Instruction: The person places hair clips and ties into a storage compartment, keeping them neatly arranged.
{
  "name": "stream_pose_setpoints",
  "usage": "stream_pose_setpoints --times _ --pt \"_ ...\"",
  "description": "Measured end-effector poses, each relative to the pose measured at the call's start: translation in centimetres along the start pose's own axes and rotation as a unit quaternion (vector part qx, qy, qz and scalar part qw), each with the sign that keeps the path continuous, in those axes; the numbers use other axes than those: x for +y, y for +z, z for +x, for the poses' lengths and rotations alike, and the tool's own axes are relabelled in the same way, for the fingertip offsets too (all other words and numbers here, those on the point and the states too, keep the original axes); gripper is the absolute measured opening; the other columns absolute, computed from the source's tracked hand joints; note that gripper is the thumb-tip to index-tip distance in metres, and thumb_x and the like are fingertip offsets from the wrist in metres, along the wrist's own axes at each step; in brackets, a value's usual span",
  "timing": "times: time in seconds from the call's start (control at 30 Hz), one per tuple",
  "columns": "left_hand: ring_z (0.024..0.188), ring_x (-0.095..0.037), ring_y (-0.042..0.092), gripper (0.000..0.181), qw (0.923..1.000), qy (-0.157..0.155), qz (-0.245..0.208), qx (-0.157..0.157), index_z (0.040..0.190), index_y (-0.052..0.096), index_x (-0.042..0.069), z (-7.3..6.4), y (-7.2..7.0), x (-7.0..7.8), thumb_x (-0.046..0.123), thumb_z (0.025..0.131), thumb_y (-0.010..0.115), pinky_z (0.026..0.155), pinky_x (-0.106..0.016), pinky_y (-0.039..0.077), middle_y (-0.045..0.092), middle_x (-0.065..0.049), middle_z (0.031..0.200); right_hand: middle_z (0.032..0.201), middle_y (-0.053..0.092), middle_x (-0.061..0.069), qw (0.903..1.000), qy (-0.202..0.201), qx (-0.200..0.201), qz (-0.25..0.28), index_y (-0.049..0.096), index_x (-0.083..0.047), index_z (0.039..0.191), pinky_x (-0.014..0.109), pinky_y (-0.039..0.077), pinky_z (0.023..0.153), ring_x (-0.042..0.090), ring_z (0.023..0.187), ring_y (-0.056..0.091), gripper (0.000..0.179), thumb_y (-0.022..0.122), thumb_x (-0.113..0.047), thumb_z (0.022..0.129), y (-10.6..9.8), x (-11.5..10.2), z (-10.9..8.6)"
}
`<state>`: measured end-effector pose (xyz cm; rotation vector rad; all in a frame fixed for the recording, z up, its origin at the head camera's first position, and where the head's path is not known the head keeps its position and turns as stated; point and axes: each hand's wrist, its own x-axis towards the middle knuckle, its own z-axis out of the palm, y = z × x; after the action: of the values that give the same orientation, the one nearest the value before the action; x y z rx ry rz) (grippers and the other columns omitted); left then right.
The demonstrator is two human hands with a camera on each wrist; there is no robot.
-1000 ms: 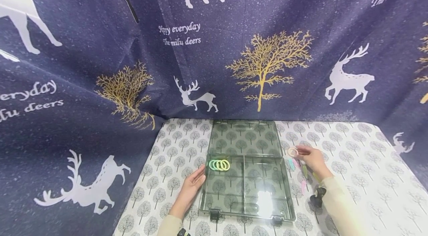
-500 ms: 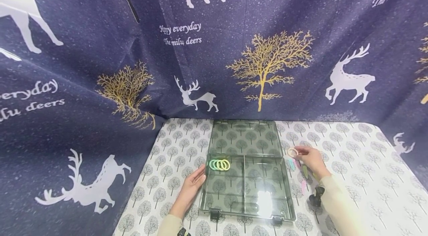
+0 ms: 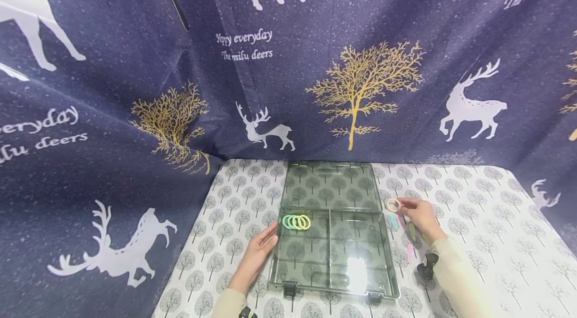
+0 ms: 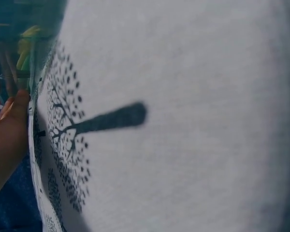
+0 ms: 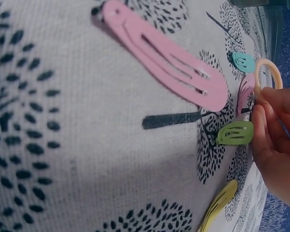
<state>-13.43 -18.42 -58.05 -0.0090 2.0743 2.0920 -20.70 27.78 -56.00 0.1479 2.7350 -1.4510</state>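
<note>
A translucent green-grey plastic box (image 3: 311, 253) lies open on the table, its lid (image 3: 331, 188) folded back. Straight fingers of my left hand (image 3: 258, 254) rest against its left wall. Inside the upper left compartment several green and yellow hair ties (image 3: 296, 222) lie in an overlapping row. My right hand (image 3: 421, 215) pinches a pale peach hair tie (image 3: 393, 205) between thumb and fingers, just right of the box. Around that hand are snap hair clips: a turquoise one (image 5: 243, 62), a green one (image 5: 235, 133), a yellow one (image 5: 219, 205) and a large pink one (image 5: 171, 60), with another pink clip (image 5: 245, 92) behind.
A white tablecloth (image 3: 478, 238) with printed trees covers the table. Behind and to the left hangs a dark blue curtain (image 3: 315, 82) with deer and gold trees. Thin dividers (image 3: 329, 250) split the box into compartments, and latches (image 3: 290, 288) stick out at its front edge.
The hair tie in my right hand has shifted slightly left, toward the box. My left hand stays against the box wall, and the ties in the box have not moved.
</note>
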Motion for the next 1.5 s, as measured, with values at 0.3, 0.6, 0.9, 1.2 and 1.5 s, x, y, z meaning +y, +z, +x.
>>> stream_pose_setpoints --times 0.3,0.6,0.9,1.2,1.5 --pt "0.137 -0.031 0.036 0.05 1.0 -0.002 -0.01 0.001 0.144 0.041 0.004 0.0 0.0 0.1 0.008 0.096 0.055 0.11 -0.026 0.033 0.036 -0.013 0.151 0.113 0.065 0.027 0.9998 0.004 0.007 0.02 0.058 0.008 0.124 0.023 0.057 0.071 0.024 0.088 0.068 0.038 0.064 -0.012 0.091 -0.2 0.0 0.4" --pt "0.136 -0.034 0.037 0.049 0.9999 -0.003 0.015 0.004 0.143 0.04 0.002 0.1 0.2 0.4 0.01 0.097 0.055 0.111 -0.03 0.034 0.037 -0.016 0.149 0.113 0.066 0.024 0.999 -0.005 0.03 0.031 0.06 0.004 0.124 0.016 0.056 0.071 0.012 0.084 0.067 0.039 0.066 -0.016 0.091 -0.9 -1.3 0.8" --pt "0.136 -0.035 0.036 0.05 0.9999 0.0 -0.01 -0.001 0.143 0.039 0.0 0.2 0.2 0.5 0.007 0.096 0.054 0.109 -0.026 0.035 0.037 -0.018 0.149 0.115 0.068 0.014 0.997 -0.005 0.01 0.076 0.057 -0.001 0.131 0.041 0.052 0.094 -0.003 0.085 0.06 0.049 0.067 -0.028 0.091 -0.8 -4.3 0.6" --pt "0.137 -0.035 0.036 0.05 1.0 -0.003 0.005 0.003 0.144 0.039 0.002 0.2 0.3 0.5 0.01 0.097 0.054 0.11 -0.029 0.033 0.036 -0.017 0.149 0.107 0.071 0.011 0.9824 -0.037 -0.033 0.18 0.057 0.008 0.126 0.02 0.055 0.083 0.004 0.085 0.067 0.048 0.071 -0.017 0.088 2.0 -6.7 0.4" --pt "0.137 -0.035 0.035 0.05 1.0 0.0 0.002 0.001 0.144 0.039 0.002 0.3 0.2 0.2 0.01 0.097 0.054 0.111 -0.03 0.033 0.036 -0.018 0.15 0.115 0.068 0.014 0.9693 -0.008 -0.092 0.228 0.06 0.002 0.125 0.049 0.047 0.101 0.03 0.103 0.066 0.046 0.073 -0.016 0.085 5.1 -8.9 0.4"
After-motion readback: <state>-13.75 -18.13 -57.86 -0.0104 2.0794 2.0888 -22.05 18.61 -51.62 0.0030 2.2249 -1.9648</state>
